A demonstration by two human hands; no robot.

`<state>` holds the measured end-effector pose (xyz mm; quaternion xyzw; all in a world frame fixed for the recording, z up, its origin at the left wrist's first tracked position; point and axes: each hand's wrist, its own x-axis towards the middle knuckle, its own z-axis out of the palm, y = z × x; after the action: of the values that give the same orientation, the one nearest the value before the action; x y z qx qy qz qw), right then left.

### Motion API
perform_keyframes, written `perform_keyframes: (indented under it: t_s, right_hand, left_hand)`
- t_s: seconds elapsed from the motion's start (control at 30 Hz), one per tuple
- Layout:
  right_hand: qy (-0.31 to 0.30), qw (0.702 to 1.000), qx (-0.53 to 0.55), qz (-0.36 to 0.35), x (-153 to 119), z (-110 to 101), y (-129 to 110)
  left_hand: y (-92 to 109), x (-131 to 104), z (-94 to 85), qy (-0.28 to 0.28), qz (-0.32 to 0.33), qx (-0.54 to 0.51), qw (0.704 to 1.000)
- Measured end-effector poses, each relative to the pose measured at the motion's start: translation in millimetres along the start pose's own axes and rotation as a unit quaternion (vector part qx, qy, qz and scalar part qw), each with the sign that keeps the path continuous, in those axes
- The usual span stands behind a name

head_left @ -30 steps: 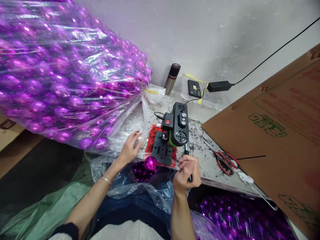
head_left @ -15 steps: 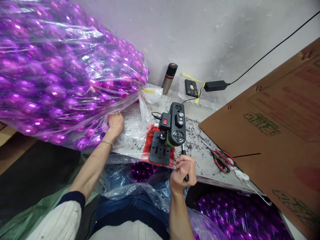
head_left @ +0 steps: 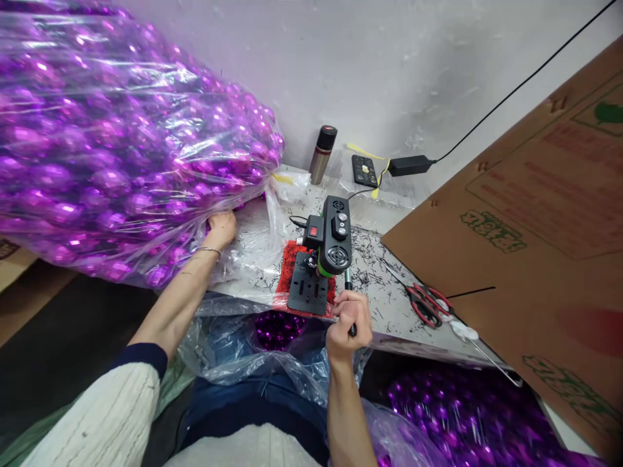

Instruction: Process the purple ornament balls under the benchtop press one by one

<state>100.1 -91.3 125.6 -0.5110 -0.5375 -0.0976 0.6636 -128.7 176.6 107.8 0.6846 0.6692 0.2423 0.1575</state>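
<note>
My left hand (head_left: 222, 228) reaches into the opening of a big clear plastic bag (head_left: 141, 146) filled with shiny purple faceted balls. Its fingers are hidden in the bag, so what they touch does not show. My right hand (head_left: 349, 322) is wrapped round the black-gripped lever (head_left: 348, 280) of a small black bench machine (head_left: 337, 235). This machine has a flat slotted base plate (head_left: 307, 292), with nothing resting on it, and a side box with a red switch (head_left: 314, 230). A red mat (head_left: 285, 285) lies under it.
Scissors with red-and-black handles (head_left: 424, 303) lie right of the machine beside a large cardboard box (head_left: 545, 259). Behind stand a flask (head_left: 322, 155), a phone (head_left: 364, 170) and a power adapter (head_left: 411, 165). Black scraps litter the table (head_left: 374, 279). More purple balls (head_left: 452, 408) sit below.
The whole view has shifted slightly. My left hand sits a little deeper in the bag, its fingers more covered. My right hand keeps its grip on the lever.
</note>
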Motion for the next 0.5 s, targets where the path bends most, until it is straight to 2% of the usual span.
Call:
perform_keyframes:
  t_s: [0.1, 0.17, 0.2, 0.27, 0.33, 0.4, 0.5]
  right_hand:
    - [-0.005, 1.0, 0.01, -0.003, 0, 0, 0]
    - [-0.009, 1.0, 0.009, -0.005, 0, 0, 0]
    - [-0.011, 1.0, 0.008, -0.006, 1, 0, 0]
    - [-0.011, 1.0, 0.007, -0.007, 1, 0, 0]
    - [-0.01, 1.0, 0.005, -0.009, 2, -1, 0]
    - [-0.01, 1.0, -0.002, -0.01, 5, -1, -1]
    - [-0.012, 1.0, -0.014, -0.007, 12, -3, -5]
  left_hand:
    - [8, -18, -8.3, -0.028, -0.049, -0.003, 0.998]
    - [13, -39, -9.6, -0.076, -0.081, -0.123, 0.986]
    - [16, -53, -8.5, -0.107, -0.097, -0.214, 0.966]
    - [20, -83, -3.0, -0.159, -0.119, -0.399, 0.895]
    - [24, -113, 4.9, -0.193, -0.126, -0.525, 0.819]
    - [30, -138, 12.7, -0.215, -0.133, -0.603, 0.757]
    - [40, -167, 20.6, -0.226, -0.173, -0.677, 0.678]
